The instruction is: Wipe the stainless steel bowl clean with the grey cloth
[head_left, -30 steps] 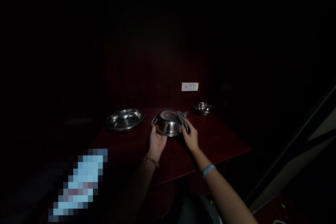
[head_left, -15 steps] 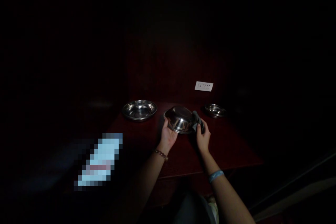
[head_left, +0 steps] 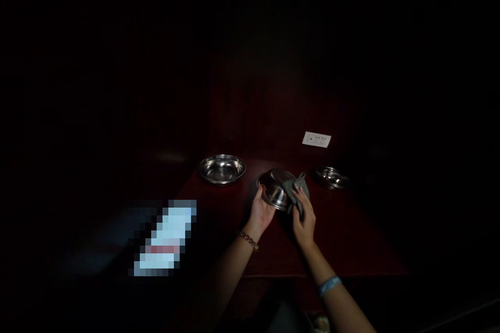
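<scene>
1. L grip (head_left: pixel 262 214): palm up, at lower L edge of metal bowl (head_left: pixel 276 187). Thumb lies up along the rim; other fingers go under bowl & are mostly hidden. Grip is closed on the rim, pinching it.
2. L forearm comes up from bottom of view, angled to the R, w/ beaded bracelet (head_left: pixel 248 240) at wrist, just below grip.
3. R grip (head_left: pixel 305 221): back of hand partly toward cam, fingers bent over grey-green cloth (head_left: pixel 291 187), thumb lower & to the L. Cloth is bunched btwn fingers & bowl, pressed on bowl's R side.
4. R forearm slants up & L from lower R, w/ blue wristband (head_left: pixel 329 286) well below grip.
5. Bowl sits btwn both grips, upside down, tilted, base up & facing away. Looks held over the counter (head_left: pixel 344 239); can't tell the exact gap.
6. Lg. metal dish (head_left: pixel 222 169): on counter, beyond & L of L grip, open side up, apart from bowl.
7. Sm. metal bowl (head_left: pixel 333 177): on counter, beyond & R of R grip, open side up, apart from cloth.
8. White socket panel (head_left: pixel 316 139): on dark red wall, beyond R grip, above counter lvl.
9. Pixelated patch (head_left: pixel 166 239): L of L grip, contents unclear.
</scene>
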### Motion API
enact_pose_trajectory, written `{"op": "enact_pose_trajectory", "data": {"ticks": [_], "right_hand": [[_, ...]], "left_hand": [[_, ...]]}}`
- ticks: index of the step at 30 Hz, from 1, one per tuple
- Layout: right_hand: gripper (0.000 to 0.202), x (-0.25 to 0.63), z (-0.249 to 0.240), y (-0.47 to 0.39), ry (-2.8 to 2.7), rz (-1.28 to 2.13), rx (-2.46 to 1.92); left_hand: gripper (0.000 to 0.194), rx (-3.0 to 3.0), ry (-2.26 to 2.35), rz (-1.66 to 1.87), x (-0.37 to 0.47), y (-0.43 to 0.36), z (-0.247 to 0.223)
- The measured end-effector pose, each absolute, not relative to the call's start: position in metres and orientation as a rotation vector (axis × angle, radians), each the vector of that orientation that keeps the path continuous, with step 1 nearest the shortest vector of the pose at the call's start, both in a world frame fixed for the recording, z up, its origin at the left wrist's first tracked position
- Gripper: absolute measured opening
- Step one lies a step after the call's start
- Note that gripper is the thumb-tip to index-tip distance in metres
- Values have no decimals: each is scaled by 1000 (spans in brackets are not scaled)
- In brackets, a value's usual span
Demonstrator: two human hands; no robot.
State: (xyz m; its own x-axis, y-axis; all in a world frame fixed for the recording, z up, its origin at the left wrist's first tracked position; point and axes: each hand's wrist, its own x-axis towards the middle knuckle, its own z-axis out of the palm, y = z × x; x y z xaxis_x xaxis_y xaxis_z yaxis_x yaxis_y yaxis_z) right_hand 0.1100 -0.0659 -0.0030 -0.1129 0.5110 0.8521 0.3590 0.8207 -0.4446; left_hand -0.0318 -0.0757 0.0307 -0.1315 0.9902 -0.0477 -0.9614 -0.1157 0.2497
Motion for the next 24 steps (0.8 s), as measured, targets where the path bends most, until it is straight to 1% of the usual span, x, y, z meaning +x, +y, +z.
{"op": "enact_pose_trajectory", "data": {"ticks": [3,6,10,13,17,21,24], "right_hand": [[47,105,5,-70,-2004,27,-560],[53,100,27,-73,-2264,-48,-503],[49,93,66,-66,-2440,-16,-557],[42,89,89,-50,-2488,61,-632],[42,93,104,-21,-2464,160,-760],[41,106,103,0,-2307,329,-1005],[37,115,95,7,-2141,591,-974]], "left_hand": [[28,140,287,1661,-31,-74,28],[32,142,356,1647,-31,-71,23],[31,154,383,1664,-29,-68,19],[28,185,344,1621,-27,-69,21],[28,280,293,1557,-24,-75,26],[35,334,321,1542,-27,-79,28],[38,305,363,1566,-30,-77,26]]}}
